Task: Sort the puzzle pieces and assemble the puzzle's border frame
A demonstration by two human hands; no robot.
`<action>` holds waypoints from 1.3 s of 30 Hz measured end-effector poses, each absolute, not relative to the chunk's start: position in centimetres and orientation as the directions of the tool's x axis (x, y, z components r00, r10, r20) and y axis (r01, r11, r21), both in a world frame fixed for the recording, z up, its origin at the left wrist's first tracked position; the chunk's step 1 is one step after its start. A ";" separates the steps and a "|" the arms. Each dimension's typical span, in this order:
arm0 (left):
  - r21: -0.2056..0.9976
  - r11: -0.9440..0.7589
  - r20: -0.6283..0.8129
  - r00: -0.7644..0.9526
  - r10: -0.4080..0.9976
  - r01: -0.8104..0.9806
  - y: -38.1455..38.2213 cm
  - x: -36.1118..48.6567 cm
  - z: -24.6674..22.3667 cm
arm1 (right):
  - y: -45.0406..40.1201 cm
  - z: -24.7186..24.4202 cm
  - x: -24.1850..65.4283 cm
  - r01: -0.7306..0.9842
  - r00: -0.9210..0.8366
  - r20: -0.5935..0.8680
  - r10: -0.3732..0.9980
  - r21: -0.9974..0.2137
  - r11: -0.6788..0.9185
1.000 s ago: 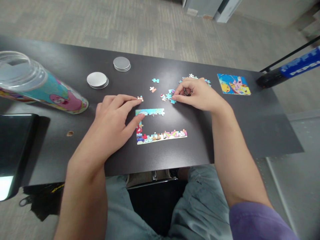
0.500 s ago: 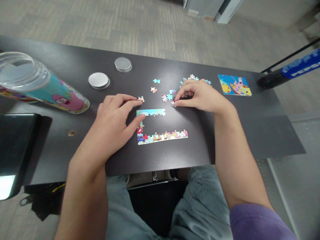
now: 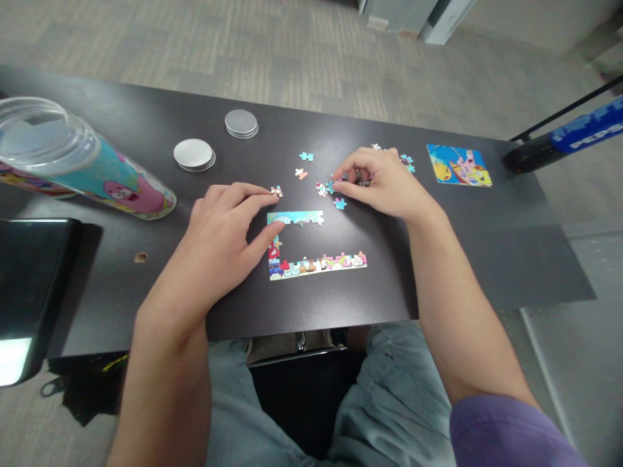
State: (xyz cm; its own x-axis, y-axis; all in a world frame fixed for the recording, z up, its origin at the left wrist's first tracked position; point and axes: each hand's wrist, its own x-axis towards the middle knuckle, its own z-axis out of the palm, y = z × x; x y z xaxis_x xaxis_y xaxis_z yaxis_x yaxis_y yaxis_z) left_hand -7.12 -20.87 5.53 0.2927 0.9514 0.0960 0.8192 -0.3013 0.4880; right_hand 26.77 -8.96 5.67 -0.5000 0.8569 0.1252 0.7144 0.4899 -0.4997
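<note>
My left hand (image 3: 226, 230) rests on the dark table, its fingers apart, with the index fingertip at a small puzzle piece (image 3: 276, 191) and the thumb over the corner of a C-shaped joined puzzle border (image 3: 318, 264). My right hand (image 3: 382, 178) has thumb and forefinger pinched at a blue piece (image 3: 330, 187). Left of that piece lies a red and white piece (image 3: 321, 189), and below it a blue piece (image 3: 339, 203). A pile of pieces (image 3: 407, 162) is partly hidden behind my right hand. Farther back are a blue piece (image 3: 306, 157) and an orange-white piece (image 3: 301, 173).
Two stacks of round discs (image 3: 193, 154) (image 3: 241, 122) sit at the back left. A clear-topped printed canister (image 3: 121, 185) and a black device (image 3: 34, 285) are at the left. A colourful picture card (image 3: 459, 165) and a Pepsi-labelled cylinder (image 3: 574, 133) stand right.
My right hand has moved slightly left and up, off the blue piece near the border, which now lies uncovered. Its fingertips are now at another blue piece. My left hand has stayed in place.
</note>
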 end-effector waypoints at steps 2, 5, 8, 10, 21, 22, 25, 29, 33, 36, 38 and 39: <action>0.493 -0.297 0.091 0.291 0.952 0.818 -20.8 -7.1 5.6 | -8.9 5.6 26.7 0.708 -0.508 0.111 0.854 -0.510 0.488; 0.500 -0.299 0.089 0.295 0.951 0.813 -20.7 -7.2 5.6 | -8.8 5.5 27.0 0.715 -0.496 0.110 0.862 -0.511 0.477; 0.505 -0.304 0.093 0.299 0.950 0.808 -20.6 -7.3 5.5 | -8.9 5.7 27.4 0.739 -0.473 0.140 0.870 -0.474 0.479; 0.510 -0.304 0.094 0.298 0.950 0.805 -20.6 -7.4 5.5 | -9.0 5.9 27.5 0.750 -0.464 0.152 0.873 -0.457 0.478; 0.567 -0.239 0.066 0.246 0.967 0.788 -20.5 -7.5 6.3 | -9.4 6.8 27.6 0.777 -0.403 0.120 0.907 -0.479 0.408; 0.566 -0.236 0.062 0.244 0.968 0.790 -20.6 -7.5 6.3 | -9.4 6.8 27.6 0.782 -0.401 0.118 0.909 -0.474 0.406; 0.552 -0.238 0.063 0.245 0.967 0.799 -20.7 -7.5 6.3 | -9.4 6.8 27.6 0.789 -0.395 0.118 0.911 -0.464 0.402; 0.537 -0.238 0.058 0.245 0.968 0.810 -20.7 -7.4 6.1 | -9.4 6.7 27.5 0.789 -0.394 0.121 0.911 -0.464 0.403; 0.563 -0.218 0.063 0.222 0.973 0.797 -20.4 -7.2 6.5 | -9.4 6.7 27.4 0.784 -0.409 0.117 0.905 -0.463 0.414; 0.674 -0.228 0.094 0.224 0.970 0.703 -21.2 -7.0 8.2 | -9.3 6.4 27.3 0.776 -0.405 0.112 0.907 -0.483 0.406; 0.773 -0.287 0.081 0.360 0.929 0.565 -22.9 -6.6 9.6 | -9.1 6.1 27.3 0.773 -0.402 0.116 0.908 -0.489 0.404; 0.812 -0.329 0.058 0.495 0.867 0.482 -24.0 -6.2 10.1 | -9.1 6.0 27.3 0.772 -0.403 0.121 0.907 -0.488 0.408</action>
State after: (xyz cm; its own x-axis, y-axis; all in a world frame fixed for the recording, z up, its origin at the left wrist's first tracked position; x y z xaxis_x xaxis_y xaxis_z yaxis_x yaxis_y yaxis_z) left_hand -6.15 -23.97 10.12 0.4946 0.8672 0.0578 0.4823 -0.3291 0.8119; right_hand 27.32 -9.07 5.98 -0.4031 0.9071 0.1210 0.7719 0.4080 -0.4875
